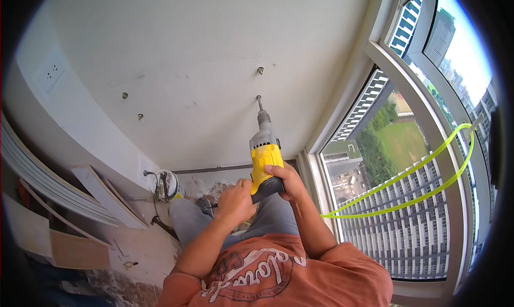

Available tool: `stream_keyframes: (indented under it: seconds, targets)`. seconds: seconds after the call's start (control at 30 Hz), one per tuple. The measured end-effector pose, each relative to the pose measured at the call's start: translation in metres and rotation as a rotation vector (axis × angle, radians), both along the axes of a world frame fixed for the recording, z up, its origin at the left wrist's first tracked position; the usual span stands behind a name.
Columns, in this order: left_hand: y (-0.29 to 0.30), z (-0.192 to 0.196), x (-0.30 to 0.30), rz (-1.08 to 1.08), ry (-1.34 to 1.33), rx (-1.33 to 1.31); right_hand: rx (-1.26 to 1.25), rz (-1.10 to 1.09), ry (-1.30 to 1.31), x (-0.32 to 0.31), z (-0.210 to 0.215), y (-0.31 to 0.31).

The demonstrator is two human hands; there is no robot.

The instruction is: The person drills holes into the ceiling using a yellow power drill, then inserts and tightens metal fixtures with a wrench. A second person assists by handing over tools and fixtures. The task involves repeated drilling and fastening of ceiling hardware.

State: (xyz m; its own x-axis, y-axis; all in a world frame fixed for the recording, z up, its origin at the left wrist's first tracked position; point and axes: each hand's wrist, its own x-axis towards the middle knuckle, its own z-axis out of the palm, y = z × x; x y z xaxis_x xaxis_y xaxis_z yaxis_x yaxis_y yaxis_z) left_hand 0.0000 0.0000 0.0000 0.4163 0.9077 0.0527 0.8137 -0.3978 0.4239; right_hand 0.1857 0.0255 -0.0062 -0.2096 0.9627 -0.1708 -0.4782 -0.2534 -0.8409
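Note:
A yellow and grey power drill [266,159] points away from me at the pale wall [203,92], and its long bit [260,103] reaches the wall just below an expansion bolt [261,70]. My left hand [235,202] is closed at the drill's rear handle on its left side, with the fingers partly hidden. On the other side, my right hand [290,182] grips the rear of the body, thumb over the yellow housing. The bit's tip meets a small round spot; whether it is inside a hole I cannot tell.
Two more metal bolts [125,96] stick out of the wall at left. A bright green strap [396,200] crosses the window [385,125] on my right. To the left are a white bucket [170,185] with tools, leaning boards [110,197] and a wall socket [52,71].

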Motion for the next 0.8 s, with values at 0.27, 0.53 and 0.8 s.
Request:
stream_keyframes:
  seconds: [0.27, 0.53, 0.8]
  targets:
    - [-0.003, -0.036, -0.006, -0.052, 0.02, 0.054, -0.014, -0.044, 0.108, -0.006, -0.043, -0.005]
    - [0.005, 0.012, -0.011, -0.018, -0.022, 0.003, -0.043, -0.073, 0.023, -0.012, 0.014, 0.0]
    - [0.004, -0.029, -0.011, -0.044, 0.001, -0.017, -0.025, -0.072, 0.038, -0.01, -0.018, -0.006]
